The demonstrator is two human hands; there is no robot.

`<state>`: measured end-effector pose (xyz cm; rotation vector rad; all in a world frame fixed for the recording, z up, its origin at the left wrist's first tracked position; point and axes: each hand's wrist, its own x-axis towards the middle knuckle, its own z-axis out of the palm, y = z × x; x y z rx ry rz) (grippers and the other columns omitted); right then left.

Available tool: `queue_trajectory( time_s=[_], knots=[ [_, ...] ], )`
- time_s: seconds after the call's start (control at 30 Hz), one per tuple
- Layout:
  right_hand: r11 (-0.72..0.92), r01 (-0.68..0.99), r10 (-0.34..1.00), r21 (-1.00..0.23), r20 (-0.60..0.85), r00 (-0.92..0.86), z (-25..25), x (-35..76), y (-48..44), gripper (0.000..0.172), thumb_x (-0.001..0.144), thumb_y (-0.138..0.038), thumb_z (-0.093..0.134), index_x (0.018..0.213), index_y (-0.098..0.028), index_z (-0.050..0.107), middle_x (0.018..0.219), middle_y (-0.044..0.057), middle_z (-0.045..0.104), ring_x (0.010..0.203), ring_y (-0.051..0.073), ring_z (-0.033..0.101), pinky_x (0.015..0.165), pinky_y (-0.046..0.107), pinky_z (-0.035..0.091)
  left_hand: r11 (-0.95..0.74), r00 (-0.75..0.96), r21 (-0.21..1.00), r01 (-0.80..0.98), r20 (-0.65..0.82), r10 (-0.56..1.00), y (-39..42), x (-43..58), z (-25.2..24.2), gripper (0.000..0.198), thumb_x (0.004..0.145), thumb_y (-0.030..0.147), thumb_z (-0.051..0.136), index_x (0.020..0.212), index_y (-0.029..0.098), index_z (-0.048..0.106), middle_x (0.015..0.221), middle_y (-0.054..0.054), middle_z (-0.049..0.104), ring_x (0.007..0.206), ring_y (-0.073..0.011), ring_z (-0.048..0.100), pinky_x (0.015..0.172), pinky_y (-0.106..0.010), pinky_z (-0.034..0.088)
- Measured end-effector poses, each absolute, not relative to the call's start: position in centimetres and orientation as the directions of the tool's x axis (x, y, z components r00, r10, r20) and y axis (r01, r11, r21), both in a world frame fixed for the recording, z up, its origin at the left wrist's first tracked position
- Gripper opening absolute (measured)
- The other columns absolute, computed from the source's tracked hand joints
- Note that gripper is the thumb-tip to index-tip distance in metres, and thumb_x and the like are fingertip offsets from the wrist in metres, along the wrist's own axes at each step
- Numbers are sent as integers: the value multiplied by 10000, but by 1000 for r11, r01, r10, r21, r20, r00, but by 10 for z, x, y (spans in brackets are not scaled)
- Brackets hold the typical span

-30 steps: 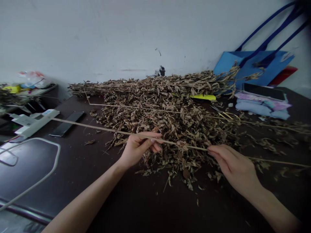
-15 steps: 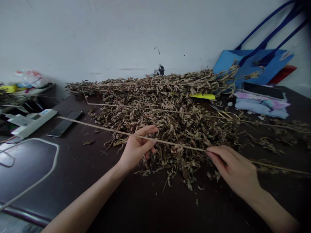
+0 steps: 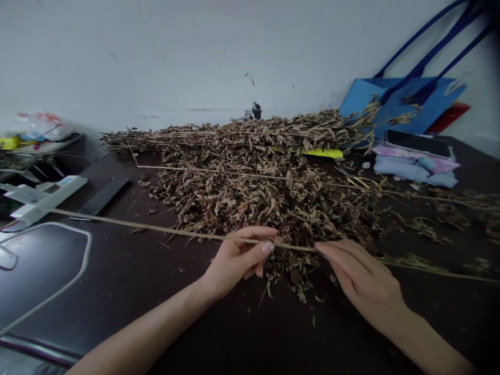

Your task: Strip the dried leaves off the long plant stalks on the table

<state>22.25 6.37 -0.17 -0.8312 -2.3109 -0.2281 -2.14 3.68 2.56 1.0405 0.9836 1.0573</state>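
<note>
A long, thin dried plant stem [image 3: 156, 227] runs across the front of the leaf heap, its left end over the power strip. My left hand [image 3: 238, 258] is closed on the stem, thumb in front and fingers behind it. Further right, my right hand [image 3: 363, 278] pinches the same stem with its fingertips. Beyond that hand the stem continues rightward with a few leaves on it. Just behind both hands lies a heap of dried brown leaves [image 3: 242, 198]. Another bare stem [image 3: 219, 171] rests across the heap.
Bundled dried stalks [image 3: 234, 135] lie along the wall. Gold-handled scissors [image 3: 357, 182], a yellow object [image 3: 324, 153], folded cloth [image 3: 414, 169] with a dark phone on it and a blue bag [image 3: 406, 101] are at right. At left are a power strip [image 3: 50, 198], a dark phone [image 3: 105, 195] and a white cable [image 3: 88, 255].
My left hand has slid right and nearer along the stem, toward my right hand. The stem's left end has shifted left and lower, now over the power strip. The view has turned slightly.
</note>
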Motion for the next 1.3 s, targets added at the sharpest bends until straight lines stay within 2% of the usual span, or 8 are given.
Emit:
queue_trajectory(
  time_s=[0.1,0.2,0.3,0.63,0.8,1.13,1.3],
  knots=[
    [793,607,493,-49,636,-594,-1,220,60,354,809,16,503,1119,-143,562,1006,58,626,984,160,576,969,319,437,164,210,977,-135,-133,969,35,-19,21,265,790,286,646,1019,152,640,853,-71,684,435,-20,451,372,-138,328],
    [789,612,506,-55,623,-597,-1,220,59,357,818,22,470,1118,-148,564,1004,56,633,980,158,585,951,316,453,138,187,988,-75,-122,975,35,-19,17,266,761,279,675,993,150,651,806,-56,662,478,-38,462,424,-156,397],
    [785,618,510,-42,609,-607,-2,222,60,376,818,28,449,1129,-149,563,1009,60,645,978,169,593,935,332,465,95,170,995,-18,-91,981,36,-19,15,243,757,271,674,964,146,651,768,-36,628,487,-48,469,430,-165,408],
    [809,573,540,-129,546,-640,-7,224,60,440,814,42,411,1179,-173,532,1039,64,640,968,190,597,890,405,489,-11,190,998,56,0,982,35,-19,14,150,819,266,594,904,146,625,942,-71,624,493,-44,471,439,-178,406],
    [823,554,527,-127,534,-661,-5,223,59,430,827,21,387,1177,-180,535,1043,61,644,970,175,603,887,373,497,-17,183,999,43,9,983,36,-18,14,162,828,288,583,839,131,618,880,-66,627,474,-41,445,429,-180,389],
    [839,539,494,-76,523,-695,0,220,57,409,827,12,376,1149,-179,539,1016,55,655,943,161,616,856,329,521,100,127,988,-116,-85,988,38,-13,11,193,763,316,661,751,132,605,781,-44,639,412,-24,416,376,-168,345],
    [844,532,486,-73,526,-698,1,220,58,407,834,5,387,1153,-191,545,1016,49,658,938,162,620,851,331,524,123,81,992,-41,-119,990,40,-16,11,217,760,346,658,743,133,618,753,-43,643,408,-32,420,366,-171,340]
  ],
)
